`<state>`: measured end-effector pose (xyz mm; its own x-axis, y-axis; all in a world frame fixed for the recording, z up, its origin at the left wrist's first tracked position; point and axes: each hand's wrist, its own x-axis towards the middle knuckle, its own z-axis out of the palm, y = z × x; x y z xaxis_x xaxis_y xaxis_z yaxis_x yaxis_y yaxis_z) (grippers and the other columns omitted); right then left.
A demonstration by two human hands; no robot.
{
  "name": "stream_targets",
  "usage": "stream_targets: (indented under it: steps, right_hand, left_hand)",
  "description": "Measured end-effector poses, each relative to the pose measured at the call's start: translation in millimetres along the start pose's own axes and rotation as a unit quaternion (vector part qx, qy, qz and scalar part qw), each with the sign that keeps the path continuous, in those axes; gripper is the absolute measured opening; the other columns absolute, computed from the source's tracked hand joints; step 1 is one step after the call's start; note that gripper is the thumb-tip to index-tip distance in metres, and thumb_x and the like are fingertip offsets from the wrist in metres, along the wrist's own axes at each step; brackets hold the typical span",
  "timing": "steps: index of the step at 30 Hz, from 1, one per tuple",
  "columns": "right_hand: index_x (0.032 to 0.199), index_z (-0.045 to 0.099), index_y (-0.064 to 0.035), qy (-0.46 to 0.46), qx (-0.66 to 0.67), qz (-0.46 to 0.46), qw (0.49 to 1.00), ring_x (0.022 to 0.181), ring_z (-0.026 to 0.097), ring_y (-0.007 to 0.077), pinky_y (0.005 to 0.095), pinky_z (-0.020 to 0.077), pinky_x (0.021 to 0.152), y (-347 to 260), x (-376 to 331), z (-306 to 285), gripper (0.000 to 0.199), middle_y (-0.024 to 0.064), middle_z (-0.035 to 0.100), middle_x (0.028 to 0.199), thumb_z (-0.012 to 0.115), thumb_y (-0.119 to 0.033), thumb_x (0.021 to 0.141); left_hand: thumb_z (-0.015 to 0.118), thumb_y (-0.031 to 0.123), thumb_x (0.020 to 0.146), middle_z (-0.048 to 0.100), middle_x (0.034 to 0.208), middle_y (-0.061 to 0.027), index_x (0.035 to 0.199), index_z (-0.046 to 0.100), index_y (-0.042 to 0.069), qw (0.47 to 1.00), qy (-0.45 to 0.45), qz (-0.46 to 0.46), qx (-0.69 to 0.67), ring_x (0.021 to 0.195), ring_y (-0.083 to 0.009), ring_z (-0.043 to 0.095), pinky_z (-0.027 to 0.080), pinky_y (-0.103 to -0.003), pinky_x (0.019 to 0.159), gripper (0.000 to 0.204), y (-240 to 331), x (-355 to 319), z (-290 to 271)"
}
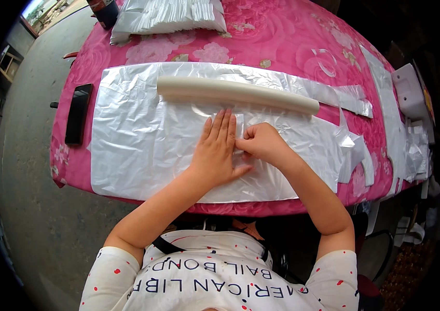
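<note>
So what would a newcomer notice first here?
The bright pink floral tablecloth, with shiny pale plastic spread across its middle. A long cream roll lies over the plastic's far half. Just nearer, the left fingers lie flat beside the curled right fingers.

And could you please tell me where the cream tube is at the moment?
In the head view's upper middle, the cream tube lies across the white plastic sheeting, just beyond the left hand.
</note>
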<state>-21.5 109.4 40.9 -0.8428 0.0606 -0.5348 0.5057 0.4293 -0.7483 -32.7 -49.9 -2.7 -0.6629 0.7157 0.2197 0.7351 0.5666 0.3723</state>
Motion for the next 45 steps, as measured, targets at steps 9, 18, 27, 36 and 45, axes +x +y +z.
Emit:
stream_targets:
  steps: [9,18,27,36,45]
  right_hand:
    - [0.073,0.06,-0.0032,0.11,-0.353,-0.152,0.916,0.067,0.06,0.0291,0.0377,0.047,0.061,-0.6,-34.1,-9.3,0.018,0.0128,0.061,0.07,0.069,-0.016,0.064]
    - [0.127,0.043,0.0007,0.178,-0.326,-0.383,0.846,0.127,0.032,0.0364,0.0449,0.0236,0.104,-2.1,15.8,49.9,0.057,0.0216,0.037,0.135,0.058,-0.033,0.083]
    - [0.141,0.02,-0.002,-0.024,-0.202,-0.412,0.888,0.137,0.009,0.0361,0.0492,0.0071,0.109,7.0,-63.8,187.8,0.066,0.0201,0.014,0.147,0.039,-0.042,0.092]
    - [0.09,0.056,-0.0073,-0.112,-0.388,-0.494,0.77,0.133,0.024,0.0288,0.0565,0.0108,0.105,-14.6,-62.0,105.1,0.014,0.0105,0.042,0.132,0.06,-0.015,0.08]
    - [0.09,0.063,-0.0016,0.169,0.266,-0.21,0.926,0.071,0.054,0.0079,0.0234,0.0419,0.067,-58.9,116.9,-89.8,0.018,0.0016,0.06,0.078,0.063,-0.018,0.084]
  left_hand:
    - [0.061,0.053,0.074,0.012,0.145,-0.0257,0.14,0.008,-0.004,0.995,0.079,0.002,-0.055,0.136,-0.0377,0.012,0.008,-0.048,0.11,0.102,-1.9,-5.6,-5.8]
    - [0.045,0.007,0.093,0.06,0.109,-0.0137,0.124,0.047,-0.002,0.692,-0.096,-0.27,-0.663,0.098,-0.0173,0.059,0.047,-0.029,0.087,0.032,-8.3,-137.6,-55.5]
    - [0.053,0.004,0.087,0.063,0.089,-0.0112,0.094,0.058,-0.004,0.51,0.027,-0.507,-0.694,0.081,-0.0182,0.063,0.052,-0.028,0.075,0.012,0.4,-201.7,-49.6]
    - [0.072,0.016,0.07,0.065,0.079,-0.0094,0.087,0.066,0.006,0.97,0.009,-0.136,-0.203,0.062,-0.0214,0.061,0.049,-0.032,0.057,0.021,-5.9,-161.5,-88.5]
    - [0.071,0.008,0.068,0.061,0.11,-0.0123,0.104,0.059,0.004,0.963,0.052,-0.131,-0.231,0.094,-0.0284,0.061,0.049,-0.035,0.08,0.038,-3.5,-141.3,-103.7]
